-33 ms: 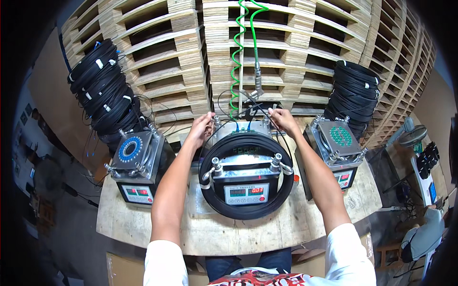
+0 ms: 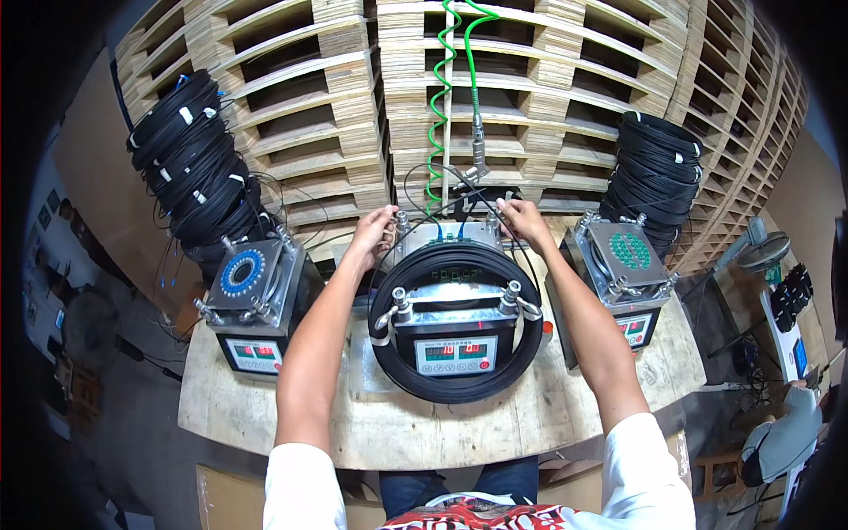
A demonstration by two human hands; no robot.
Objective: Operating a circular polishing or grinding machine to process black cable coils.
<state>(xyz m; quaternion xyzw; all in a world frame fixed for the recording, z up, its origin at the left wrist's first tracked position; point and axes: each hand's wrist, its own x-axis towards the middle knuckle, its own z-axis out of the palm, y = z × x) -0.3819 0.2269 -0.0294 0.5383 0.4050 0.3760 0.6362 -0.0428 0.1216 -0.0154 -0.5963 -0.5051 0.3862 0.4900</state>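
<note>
Closest to me, well below the grip, I have the white sleeves (image 2: 300,486) and a bare strip of the wooden table (image 2: 424,442). Between the two forearms and below both hands, the coil of black cable (image 2: 455,389) rings the front of the central machine (image 2: 455,320), whose panel (image 2: 457,356) shows lit red digits. Past the coil's upper edge, I've got the left hand (image 2: 373,237) just beside the machine's rear left post, fingers bent, and the right hand (image 2: 526,223) near the rear right one, thumb and forefinger close together. Thin black strands run by both sets of fingertips, but I can't tell from here whether either hand is closed on one. Between the hands, slightly lower, blue-tipped connectors (image 2: 462,231) stand in the machine's top. Outside the left forearm I see a second machine with a blue ring (image 2: 256,269) on its plate; outside the right, a third with clusters of green ports (image 2: 618,252). Beyond each hand and farther out rise stacks of black coils, left (image 2: 190,155) and right (image 2: 654,181). Above the gap between the hands hang a green hose (image 2: 436,124) and metal nozzle (image 2: 478,141), in front of wooden pallets (image 2: 344,53).
</note>
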